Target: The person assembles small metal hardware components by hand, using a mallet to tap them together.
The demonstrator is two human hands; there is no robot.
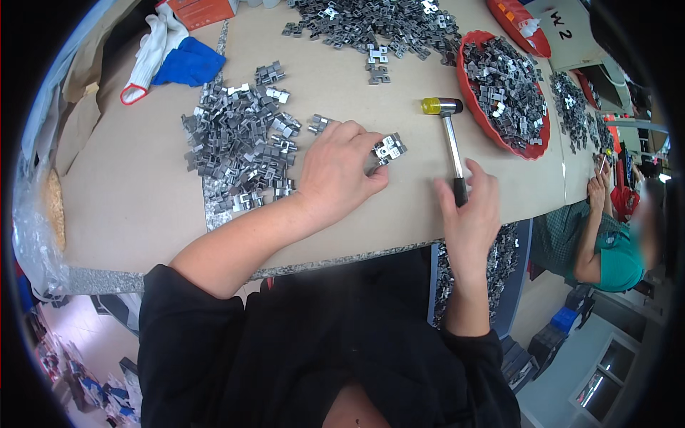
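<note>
A small silver metal piece (389, 148) is grasped in the fingers of a worker's left hand (339, 164), over the middle of the tan counter (128, 214). A loose piece (318, 124) lies just beside the knuckles, on their far left. To the right, a hammer (452, 143) rests with its yellow-and-dark head at the far end, and the right hand (474, 214) hangs at its black handle, fingers parted around it; whether they touch it, one cannot tell. Left of the hands spreads a heap of metal pieces (235, 139), with white and blue gloves (189, 63) and an orange box (203, 11) on its far side. A second heap (378, 25) covers the far middle, and a red bowl (471, 93) filled with pieces stands on the far right of the hammer. Near right, below the counter's edge, a bin (523, 264) holds more parts; beyond it, at right, sits a co-worker in a green shirt (619, 260)
</note>
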